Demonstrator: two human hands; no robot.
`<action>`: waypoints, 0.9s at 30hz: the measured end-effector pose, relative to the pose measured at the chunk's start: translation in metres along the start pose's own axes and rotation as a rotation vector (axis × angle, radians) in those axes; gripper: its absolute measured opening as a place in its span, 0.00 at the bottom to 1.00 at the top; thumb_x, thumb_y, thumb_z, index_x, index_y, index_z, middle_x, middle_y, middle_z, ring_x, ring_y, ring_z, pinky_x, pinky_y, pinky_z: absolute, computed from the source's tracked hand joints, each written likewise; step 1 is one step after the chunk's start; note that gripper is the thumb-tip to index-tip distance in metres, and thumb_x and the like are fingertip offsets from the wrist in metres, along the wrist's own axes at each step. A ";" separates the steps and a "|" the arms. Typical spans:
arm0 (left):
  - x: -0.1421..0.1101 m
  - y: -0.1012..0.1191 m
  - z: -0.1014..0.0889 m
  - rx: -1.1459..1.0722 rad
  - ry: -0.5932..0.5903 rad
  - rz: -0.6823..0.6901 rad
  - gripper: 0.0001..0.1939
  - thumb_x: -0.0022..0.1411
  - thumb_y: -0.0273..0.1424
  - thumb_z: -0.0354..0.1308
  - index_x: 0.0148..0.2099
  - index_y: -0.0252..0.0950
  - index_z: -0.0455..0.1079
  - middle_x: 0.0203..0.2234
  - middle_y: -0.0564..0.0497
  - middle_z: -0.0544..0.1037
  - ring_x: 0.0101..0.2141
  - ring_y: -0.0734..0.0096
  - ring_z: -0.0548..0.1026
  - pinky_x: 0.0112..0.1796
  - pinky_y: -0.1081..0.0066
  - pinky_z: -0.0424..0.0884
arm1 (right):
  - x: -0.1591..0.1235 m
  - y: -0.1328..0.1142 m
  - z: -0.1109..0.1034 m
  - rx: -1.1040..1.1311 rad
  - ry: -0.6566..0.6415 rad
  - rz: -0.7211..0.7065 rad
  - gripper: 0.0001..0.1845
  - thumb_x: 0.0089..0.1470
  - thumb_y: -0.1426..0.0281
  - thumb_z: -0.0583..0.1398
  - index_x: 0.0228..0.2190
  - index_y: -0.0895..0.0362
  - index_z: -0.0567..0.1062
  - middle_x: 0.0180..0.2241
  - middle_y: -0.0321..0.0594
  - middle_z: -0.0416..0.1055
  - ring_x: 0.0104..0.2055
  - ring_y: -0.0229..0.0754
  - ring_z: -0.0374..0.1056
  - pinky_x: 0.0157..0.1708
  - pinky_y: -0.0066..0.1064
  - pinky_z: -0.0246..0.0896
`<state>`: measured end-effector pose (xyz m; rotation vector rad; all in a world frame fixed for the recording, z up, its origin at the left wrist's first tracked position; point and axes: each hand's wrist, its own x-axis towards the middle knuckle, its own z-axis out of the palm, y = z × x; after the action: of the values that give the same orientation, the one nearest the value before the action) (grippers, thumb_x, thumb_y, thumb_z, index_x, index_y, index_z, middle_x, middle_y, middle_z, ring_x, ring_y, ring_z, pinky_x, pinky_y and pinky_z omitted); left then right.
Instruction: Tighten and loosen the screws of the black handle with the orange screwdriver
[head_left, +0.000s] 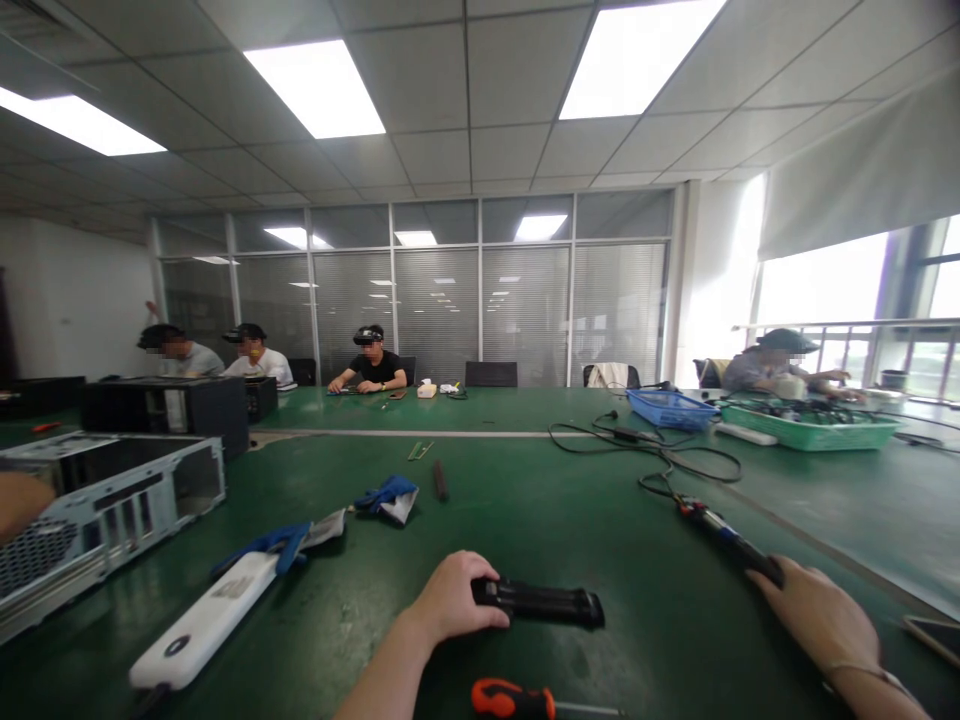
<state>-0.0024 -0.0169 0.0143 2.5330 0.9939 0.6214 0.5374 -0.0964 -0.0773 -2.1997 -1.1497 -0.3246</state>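
Note:
My left hand is closed around one end of a black, elongated object that lies across the green table; its exact kind is unclear. Below it, close to the bottom edge, is a screwdriver with an orange and black handle. Over to the right, my right hand grips the dark handle of a long tool. The tool points forward and left, with a shiny section and some red toward its far end. That end meets a black cable, and whether they are joined cannot be made out.
A white power strip, blue-grey gloves and an open metal computer case stand or lie left. Blue and green baskets are at the right. A phone-like object lies far right. Several people sit around the table.

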 end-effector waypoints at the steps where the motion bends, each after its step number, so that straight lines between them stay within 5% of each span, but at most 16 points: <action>1: 0.000 0.000 0.000 0.000 -0.002 -0.003 0.26 0.43 0.47 0.69 0.43 0.40 0.76 0.42 0.49 0.78 0.44 0.59 0.73 0.48 0.64 0.65 | -0.002 -0.011 0.000 -0.012 -0.028 -0.025 0.28 0.50 0.49 0.50 0.38 0.57 0.75 0.30 0.52 0.72 0.32 0.55 0.72 0.30 0.42 0.65; 11: 0.000 0.000 0.000 0.004 0.009 0.002 0.26 0.42 0.47 0.70 0.43 0.40 0.77 0.40 0.49 0.78 0.43 0.60 0.73 0.47 0.65 0.66 | -0.025 -0.118 0.011 0.120 -0.129 -0.245 0.29 0.52 0.52 0.52 0.46 0.57 0.75 0.38 0.50 0.73 0.37 0.55 0.71 0.37 0.42 0.65; 21: 0.001 -0.002 0.002 0.002 0.015 0.015 0.26 0.41 0.46 0.70 0.43 0.39 0.77 0.41 0.48 0.78 0.43 0.58 0.74 0.47 0.65 0.66 | -0.054 -0.227 0.016 0.612 -0.555 -0.472 0.29 0.44 0.55 0.64 0.48 0.52 0.76 0.44 0.39 0.75 0.46 0.52 0.70 0.50 0.38 0.61; 27: 0.002 -0.005 0.005 0.038 0.040 0.019 0.28 0.40 0.48 0.70 0.43 0.39 0.77 0.40 0.48 0.79 0.42 0.58 0.74 0.47 0.64 0.66 | -0.068 -0.257 0.010 0.726 -0.802 -0.499 0.32 0.39 0.59 0.68 0.48 0.55 0.76 0.43 0.38 0.77 0.45 0.52 0.71 0.49 0.36 0.63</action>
<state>-0.0017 -0.0130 0.0078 2.5748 1.0058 0.6669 0.2895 -0.0257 -0.0111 -1.3646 -1.8581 0.7472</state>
